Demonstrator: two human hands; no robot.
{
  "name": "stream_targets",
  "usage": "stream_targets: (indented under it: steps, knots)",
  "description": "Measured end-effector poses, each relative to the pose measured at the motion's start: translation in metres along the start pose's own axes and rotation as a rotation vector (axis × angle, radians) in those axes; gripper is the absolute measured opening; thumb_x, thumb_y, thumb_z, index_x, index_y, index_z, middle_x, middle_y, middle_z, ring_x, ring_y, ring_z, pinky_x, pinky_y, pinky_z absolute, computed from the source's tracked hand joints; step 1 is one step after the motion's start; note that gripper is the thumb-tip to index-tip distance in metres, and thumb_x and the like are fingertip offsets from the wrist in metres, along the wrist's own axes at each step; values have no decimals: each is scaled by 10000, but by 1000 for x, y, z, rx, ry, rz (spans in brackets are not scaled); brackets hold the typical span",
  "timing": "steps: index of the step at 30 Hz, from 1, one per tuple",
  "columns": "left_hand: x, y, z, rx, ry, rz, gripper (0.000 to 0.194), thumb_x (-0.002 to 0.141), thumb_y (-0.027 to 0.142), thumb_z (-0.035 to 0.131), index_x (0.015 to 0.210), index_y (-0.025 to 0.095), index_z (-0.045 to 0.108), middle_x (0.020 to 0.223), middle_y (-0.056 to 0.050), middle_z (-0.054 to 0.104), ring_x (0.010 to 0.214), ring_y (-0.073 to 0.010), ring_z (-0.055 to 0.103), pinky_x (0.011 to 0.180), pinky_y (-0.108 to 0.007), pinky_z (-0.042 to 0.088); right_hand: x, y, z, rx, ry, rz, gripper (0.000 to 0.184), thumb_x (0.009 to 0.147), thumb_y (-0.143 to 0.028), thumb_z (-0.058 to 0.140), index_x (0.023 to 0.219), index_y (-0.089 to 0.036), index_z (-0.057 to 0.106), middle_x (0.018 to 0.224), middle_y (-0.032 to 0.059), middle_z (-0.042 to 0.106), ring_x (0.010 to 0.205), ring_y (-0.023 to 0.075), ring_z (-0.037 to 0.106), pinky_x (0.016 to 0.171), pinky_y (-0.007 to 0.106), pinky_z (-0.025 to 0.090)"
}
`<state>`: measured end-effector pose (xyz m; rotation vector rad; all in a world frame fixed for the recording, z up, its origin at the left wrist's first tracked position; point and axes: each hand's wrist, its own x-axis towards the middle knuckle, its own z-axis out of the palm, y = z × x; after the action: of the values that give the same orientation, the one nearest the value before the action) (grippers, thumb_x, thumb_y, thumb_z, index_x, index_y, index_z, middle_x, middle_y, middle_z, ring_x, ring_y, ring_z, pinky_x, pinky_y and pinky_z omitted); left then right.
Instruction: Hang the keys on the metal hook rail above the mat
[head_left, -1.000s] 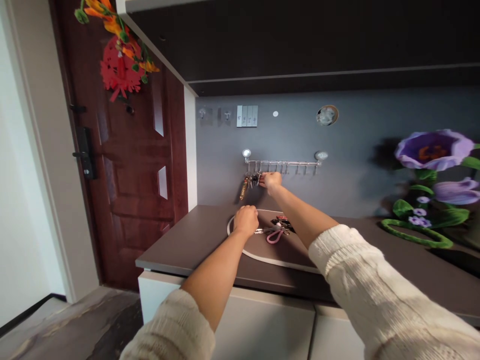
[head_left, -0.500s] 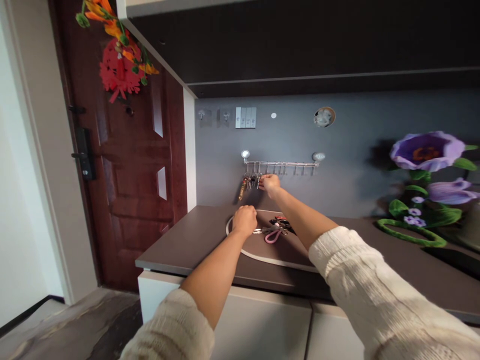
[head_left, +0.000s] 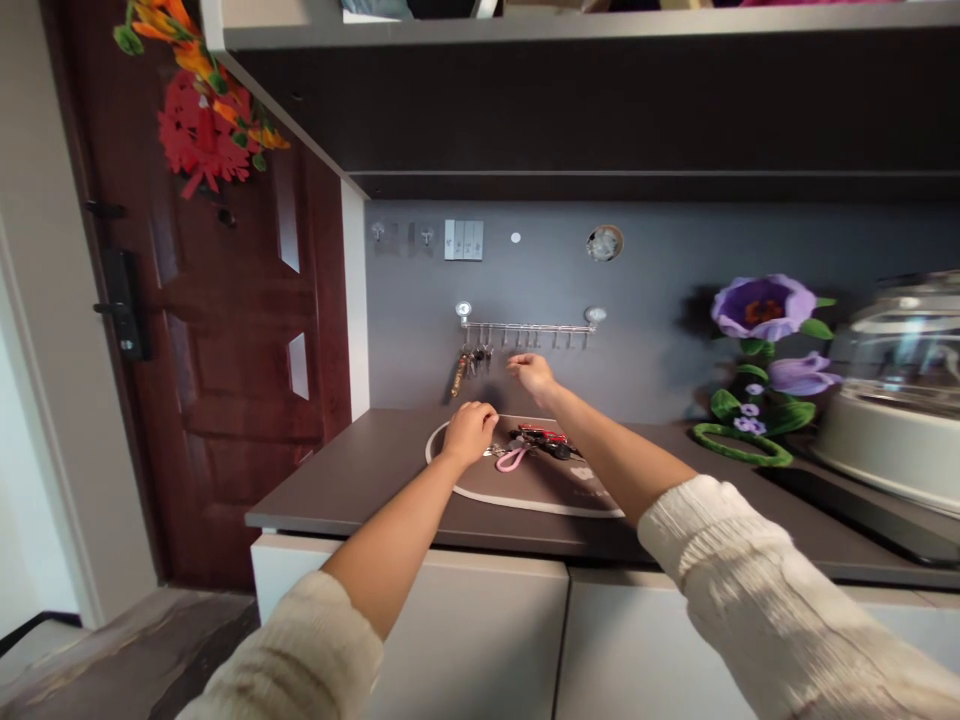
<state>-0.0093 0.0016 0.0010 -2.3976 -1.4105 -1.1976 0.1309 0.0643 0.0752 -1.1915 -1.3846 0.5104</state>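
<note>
Right hand (head_left: 531,375) curled just beside the keys (head_left: 480,357), left hand (head_left: 470,430) over the mat (head_left: 525,500); fingers closed or not, can't tell; light touch best keeps those keys hanging.

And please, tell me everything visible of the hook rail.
The hook rail is a thin, shiny bar that looks like metal, level on the grey wall, with a round mount at each end. A row of small hooks hangs from it. Keys hang from hooks near its left end. The right hand is just below, seemingly not touching it.
</note>
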Motion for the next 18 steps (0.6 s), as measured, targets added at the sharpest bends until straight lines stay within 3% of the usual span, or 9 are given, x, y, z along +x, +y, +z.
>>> stream_targets:
  steps: [8, 18]
  knots:
    - [-4, 8, 0, -99, -70, 127, 188, 798, 278, 485, 802, 185, 648, 828, -35, 637, 844, -158, 525, 783, -276, 407, -38, 22, -29, -70, -72, -39, 93, 700, -145, 538, 769, -140, 600, 769, 29, 652, 719, 102, 577, 737, 222, 435]
    - [-12, 15, -5, -95, -269, 247, 267, 775, 386, 496, 682, 197, 661, 824, -22, 651, 853, -153, 551, 796, -261, 406, -75, 50, -53, -268, -70, -66, 110, 748, -153, 533, 830, -155, 606, 839, 44, 655, 769, 114, 592, 776, 250, 432]
